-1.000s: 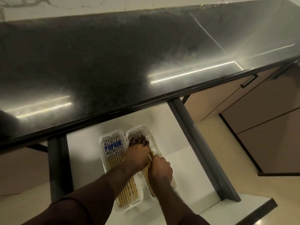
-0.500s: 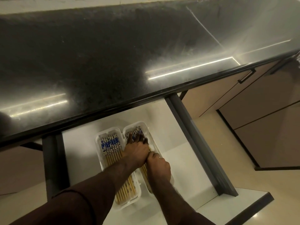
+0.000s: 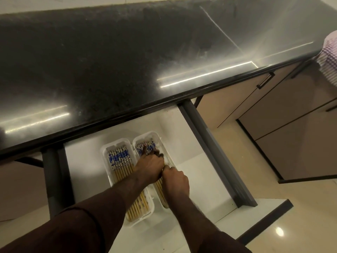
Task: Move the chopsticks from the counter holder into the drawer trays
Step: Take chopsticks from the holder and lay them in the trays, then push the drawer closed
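While pulled out below the black counter [image 3: 109,61], holds two white trays side by side in the lower middle of the frame: the open drawer [image 3: 191,172]. Left of centre, left tray [image 3: 105,152], packed with chopsticks [image 3: 120,159] laid lengthwise, blue-and-white patterned ends toward the top of the frame, yellow shafts running down toward the bottom; partly crossed by a dark-sleeved forearm. Just right of that, touching or nearly touching along its long side, right tray [image 3: 156,136], carrying a second bundle of chopsticks [image 3: 145,146] with the same patterned ends at the upper end. Resting on top of this second bundle, left hand [image 3: 150,168], fingers stretched forward and pressed flat over the patterned ends, nothing gripped. Directly right and lower, thumb side against the left hand, right hand [image 3: 176,181], lying over the yellow shafts in the same tray; fingers bent downward and hidden behind the knuckles, so cannot tell whether clasping the sticks or merely pressing them. Far right, at the upper edge of the frame, a bit of pink checked cloth [image 3: 329,57] past the counter's end.
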A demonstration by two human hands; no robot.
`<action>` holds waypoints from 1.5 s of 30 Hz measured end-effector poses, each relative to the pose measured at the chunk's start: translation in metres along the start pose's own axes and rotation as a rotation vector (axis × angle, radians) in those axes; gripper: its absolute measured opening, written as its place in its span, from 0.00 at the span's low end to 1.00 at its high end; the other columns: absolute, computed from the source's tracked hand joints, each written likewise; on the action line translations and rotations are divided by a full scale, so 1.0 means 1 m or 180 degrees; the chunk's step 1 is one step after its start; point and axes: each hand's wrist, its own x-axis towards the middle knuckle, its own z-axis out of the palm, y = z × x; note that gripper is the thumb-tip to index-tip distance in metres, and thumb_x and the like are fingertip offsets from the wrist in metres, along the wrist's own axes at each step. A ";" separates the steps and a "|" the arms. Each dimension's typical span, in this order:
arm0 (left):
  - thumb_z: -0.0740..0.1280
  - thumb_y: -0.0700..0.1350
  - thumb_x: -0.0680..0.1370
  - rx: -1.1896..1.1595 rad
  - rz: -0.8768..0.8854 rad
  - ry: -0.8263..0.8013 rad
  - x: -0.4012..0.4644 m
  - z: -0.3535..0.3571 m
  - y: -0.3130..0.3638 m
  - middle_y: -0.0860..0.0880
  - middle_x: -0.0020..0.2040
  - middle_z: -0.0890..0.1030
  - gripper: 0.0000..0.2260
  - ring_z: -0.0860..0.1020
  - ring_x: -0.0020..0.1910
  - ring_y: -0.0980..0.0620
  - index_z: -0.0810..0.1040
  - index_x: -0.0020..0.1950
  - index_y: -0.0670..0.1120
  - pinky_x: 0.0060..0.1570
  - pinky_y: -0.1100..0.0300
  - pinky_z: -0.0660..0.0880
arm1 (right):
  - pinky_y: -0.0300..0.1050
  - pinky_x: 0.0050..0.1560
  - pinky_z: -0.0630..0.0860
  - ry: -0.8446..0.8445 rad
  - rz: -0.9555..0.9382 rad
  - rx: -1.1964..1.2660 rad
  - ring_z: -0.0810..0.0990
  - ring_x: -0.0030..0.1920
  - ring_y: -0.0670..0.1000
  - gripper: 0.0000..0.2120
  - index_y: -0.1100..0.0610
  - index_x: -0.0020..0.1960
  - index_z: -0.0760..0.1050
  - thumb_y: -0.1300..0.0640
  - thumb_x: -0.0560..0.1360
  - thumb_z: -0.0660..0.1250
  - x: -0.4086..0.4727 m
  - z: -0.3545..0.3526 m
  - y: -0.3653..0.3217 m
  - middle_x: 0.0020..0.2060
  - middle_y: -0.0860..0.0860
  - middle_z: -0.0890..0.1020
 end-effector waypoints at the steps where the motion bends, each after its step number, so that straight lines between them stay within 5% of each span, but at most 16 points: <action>1: 0.65 0.47 0.78 -0.0025 -0.0002 0.0031 -0.002 -0.003 0.001 0.44 0.66 0.76 0.19 0.71 0.68 0.45 0.71 0.68 0.44 0.73 0.38 0.56 | 0.47 0.46 0.76 0.0047 0.0004 0.0003 0.81 0.47 0.54 0.12 0.55 0.61 0.75 0.57 0.78 0.65 -0.002 -0.003 0.000 0.51 0.53 0.82; 3: 0.66 0.45 0.78 -0.0072 -0.0004 0.0131 -0.007 -0.008 0.001 0.43 0.68 0.74 0.21 0.71 0.69 0.45 0.69 0.69 0.43 0.72 0.40 0.58 | 0.46 0.43 0.77 0.0155 0.0024 0.0027 0.82 0.44 0.54 0.12 0.55 0.60 0.75 0.57 0.77 0.66 -0.006 -0.010 -0.001 0.49 0.53 0.82; 8: 0.62 0.40 0.78 -0.0345 -0.0005 0.0484 -0.029 -0.029 0.003 0.42 0.76 0.63 0.25 0.59 0.76 0.44 0.62 0.75 0.43 0.74 0.42 0.44 | 0.46 0.39 0.76 0.0460 0.0074 0.0241 0.82 0.41 0.53 0.16 0.52 0.59 0.73 0.48 0.75 0.68 -0.021 -0.041 0.002 0.47 0.52 0.82; 19: 0.57 0.50 0.82 -0.0964 -0.0250 0.1360 -0.118 -0.095 0.034 0.46 0.79 0.55 0.25 0.52 0.78 0.45 0.57 0.78 0.47 0.74 0.45 0.42 | 0.45 0.39 0.78 0.1452 -0.0365 0.0384 0.83 0.40 0.53 0.19 0.53 0.62 0.76 0.54 0.73 0.72 -0.077 -0.130 0.014 0.47 0.52 0.85; 26: 0.60 0.53 0.81 -0.1011 -0.0882 0.1680 -0.181 -0.084 0.071 0.47 0.80 0.53 0.27 0.51 0.78 0.44 0.57 0.78 0.49 0.74 0.44 0.42 | 0.45 0.35 0.80 0.1498 -0.1133 0.0656 0.82 0.36 0.54 0.14 0.55 0.60 0.76 0.52 0.76 0.66 -0.136 -0.142 0.026 0.44 0.53 0.84; 34: 0.61 0.51 0.80 -0.1128 -0.1164 0.2042 -0.275 -0.044 0.120 0.45 0.80 0.52 0.28 0.48 0.79 0.44 0.56 0.78 0.46 0.73 0.49 0.39 | 0.54 0.42 0.82 0.1147 -0.1403 0.0719 0.84 0.45 0.57 0.16 0.52 0.66 0.71 0.53 0.79 0.60 -0.211 -0.129 0.036 0.52 0.53 0.83; 41: 0.54 0.61 0.80 -0.1334 -0.1328 0.2021 -0.336 0.018 0.152 0.51 0.79 0.46 0.32 0.39 0.75 0.56 0.50 0.79 0.48 0.73 0.54 0.37 | 0.50 0.47 0.81 0.1234 -0.1608 0.0804 0.83 0.48 0.54 0.15 0.53 0.65 0.72 0.53 0.79 0.61 -0.273 -0.093 0.041 0.54 0.52 0.83; 45: 0.50 0.64 0.79 -0.1416 -0.1299 0.1984 -0.363 0.051 0.171 0.54 0.76 0.40 0.34 0.38 0.76 0.54 0.45 0.79 0.49 0.72 0.54 0.36 | 0.46 0.46 0.78 0.1232 -0.1596 0.0764 0.83 0.48 0.53 0.16 0.54 0.65 0.74 0.53 0.79 0.62 -0.303 -0.066 0.053 0.51 0.52 0.84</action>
